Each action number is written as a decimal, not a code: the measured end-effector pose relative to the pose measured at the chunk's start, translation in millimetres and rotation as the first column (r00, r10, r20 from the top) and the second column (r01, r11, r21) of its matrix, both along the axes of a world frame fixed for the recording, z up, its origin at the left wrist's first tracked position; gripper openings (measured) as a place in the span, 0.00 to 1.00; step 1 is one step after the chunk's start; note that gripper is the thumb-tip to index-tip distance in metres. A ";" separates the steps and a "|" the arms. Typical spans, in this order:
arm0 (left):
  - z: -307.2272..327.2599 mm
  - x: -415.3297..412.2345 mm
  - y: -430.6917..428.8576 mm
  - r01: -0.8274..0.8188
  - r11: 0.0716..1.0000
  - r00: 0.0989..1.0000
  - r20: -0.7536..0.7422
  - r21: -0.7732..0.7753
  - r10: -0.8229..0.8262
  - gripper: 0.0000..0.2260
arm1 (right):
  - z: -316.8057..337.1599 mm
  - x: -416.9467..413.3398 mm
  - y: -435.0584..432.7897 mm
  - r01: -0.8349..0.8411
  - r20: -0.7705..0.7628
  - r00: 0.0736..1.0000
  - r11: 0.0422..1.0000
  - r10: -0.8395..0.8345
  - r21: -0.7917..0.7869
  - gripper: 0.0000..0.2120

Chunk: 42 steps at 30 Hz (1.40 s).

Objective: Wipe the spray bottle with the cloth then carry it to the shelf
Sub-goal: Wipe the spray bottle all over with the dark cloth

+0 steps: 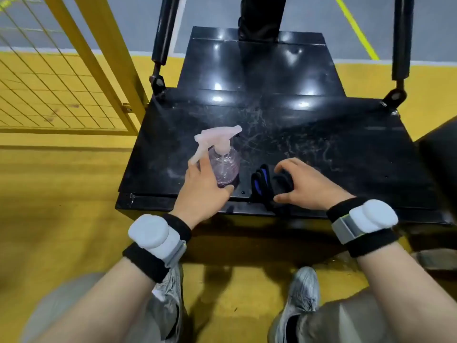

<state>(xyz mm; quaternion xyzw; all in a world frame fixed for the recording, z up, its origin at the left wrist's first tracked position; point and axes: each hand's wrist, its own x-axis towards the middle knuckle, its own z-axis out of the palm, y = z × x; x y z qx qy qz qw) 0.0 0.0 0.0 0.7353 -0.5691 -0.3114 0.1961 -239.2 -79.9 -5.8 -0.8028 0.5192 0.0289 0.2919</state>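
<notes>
A clear pink spray bottle (pixel 223 162) with a pale pink trigger head stands upright near the front edge of a black platform (pixel 321 149). My left hand (pixel 202 191) is at the bottle's left side, thumb and fingers spread around its base and touching it, not lifting it. A dark cloth with blue patches (pixel 264 184) lies bunched at the platform's front edge, right of the bottle. My right hand (pixel 306 184) arches over the cloth with fingers curled and spread, fingertips on it.
A yellow mesh fence (pixel 61 78) stands at the left. Black padded posts (pixel 164 30) rise at the platform's back corners. Another person's dark legs (pixel 262 16) stand behind the platform. The floor is yellow; my grey shoes (pixel 299 300) are below.
</notes>
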 end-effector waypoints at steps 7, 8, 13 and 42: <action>-12.9 -1.9 -17.4 -0.084 0.996 0.996 -0.046 -0.036 0.082 0.41 | -20.8 -16.0 -2.8 -0.077 0.027 0.996 0.995 0.079 -0.067 0.33; -13.4 -1.0 -19.3 -0.073 0.996 0.996 -0.044 -0.047 0.071 0.41 | -21.8 -16.8 -5.6 -0.085 0.035 0.995 0.992 0.089 -0.092 0.31; -14.9 -2.1 -24.8 -0.056 0.994 0.998 -0.007 -0.089 0.055 0.38 | -25.4 -18.7 -10.2 -0.081 0.030 0.995 0.971 0.091 -0.226 0.23; 30.3 -55.8 -63.6 -0.162 0.984 0.495 -0.857 0.071 0.143 0.23 | 30.1 33.4 6.0 0.382 0.880 0.463 0.920 -0.104 -0.092 0.19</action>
